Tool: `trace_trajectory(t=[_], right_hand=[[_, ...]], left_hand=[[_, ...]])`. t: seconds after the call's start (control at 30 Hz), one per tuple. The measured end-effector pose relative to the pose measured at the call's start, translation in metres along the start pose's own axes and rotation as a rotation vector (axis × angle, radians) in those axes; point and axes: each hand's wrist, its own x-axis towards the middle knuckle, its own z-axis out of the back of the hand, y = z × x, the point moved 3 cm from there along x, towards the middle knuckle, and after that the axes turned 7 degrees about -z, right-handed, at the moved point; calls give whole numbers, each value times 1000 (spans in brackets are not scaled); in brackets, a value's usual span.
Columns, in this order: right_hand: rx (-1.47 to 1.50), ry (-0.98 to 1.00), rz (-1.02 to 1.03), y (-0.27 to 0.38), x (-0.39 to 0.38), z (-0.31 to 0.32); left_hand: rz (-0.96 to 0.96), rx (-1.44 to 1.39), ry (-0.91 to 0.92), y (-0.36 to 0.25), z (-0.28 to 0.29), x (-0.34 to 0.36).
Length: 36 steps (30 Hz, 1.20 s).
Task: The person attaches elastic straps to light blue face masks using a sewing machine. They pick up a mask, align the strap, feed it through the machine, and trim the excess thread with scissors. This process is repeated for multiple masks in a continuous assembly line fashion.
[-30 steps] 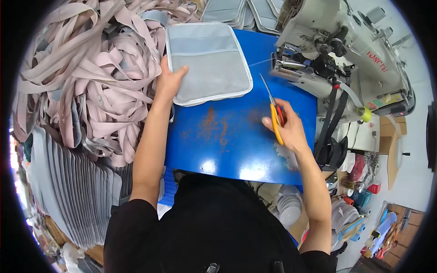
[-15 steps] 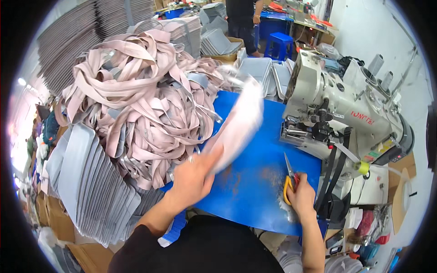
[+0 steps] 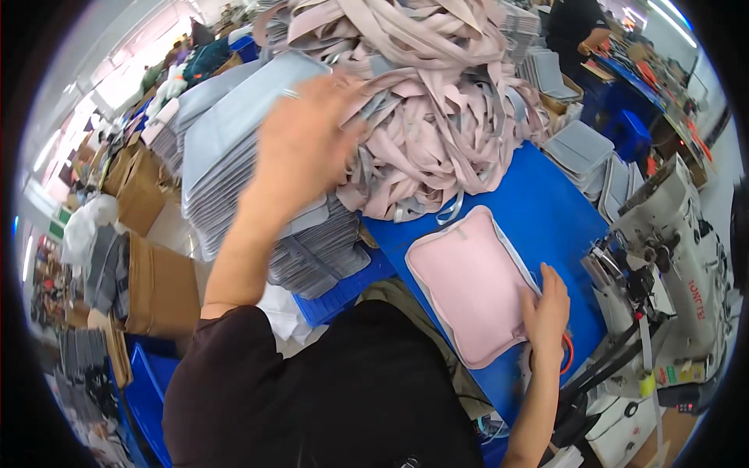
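Note:
My left hand point(image 3: 304, 140), blurred by motion, is raised at the grey-blue stacked panels point(image 3: 234, 132), beside the heap of pale pink zipper tape point(image 3: 421, 132); its finger shape is unclear. A pink padded pouch with pale edging point(image 3: 468, 288) lies flat on the blue work surface point(image 3: 538, 203). My right hand point(image 3: 546, 312) rests at the pouch's right edge with thumb and fingers stretched out and apart. A red scissor handle point(image 3: 568, 352) shows just beside and under this hand; the rest of the scissors is mostly hidden.
A white sewing machine point(image 3: 679, 288) stands at the right. More grey panels point(image 3: 577, 148) lie behind the surface. Cardboard boxes point(image 3: 160, 288) and blue bins point(image 3: 148, 390) are at the left. Another person in dark clothes point(image 3: 569, 27) stands at the back right.
The view has swung left. The pouch was flipped from grey to pink side and laid down. My left hand released it and moved toward the stack; my right hand came to the pouch.

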Motion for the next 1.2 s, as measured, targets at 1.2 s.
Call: trace_trajectory(t=[1.2], right_hand=[[1126, -29, -147, 148, 40, 95]], left_hand=[[-204, -715, -352, -102, 4, 17]])
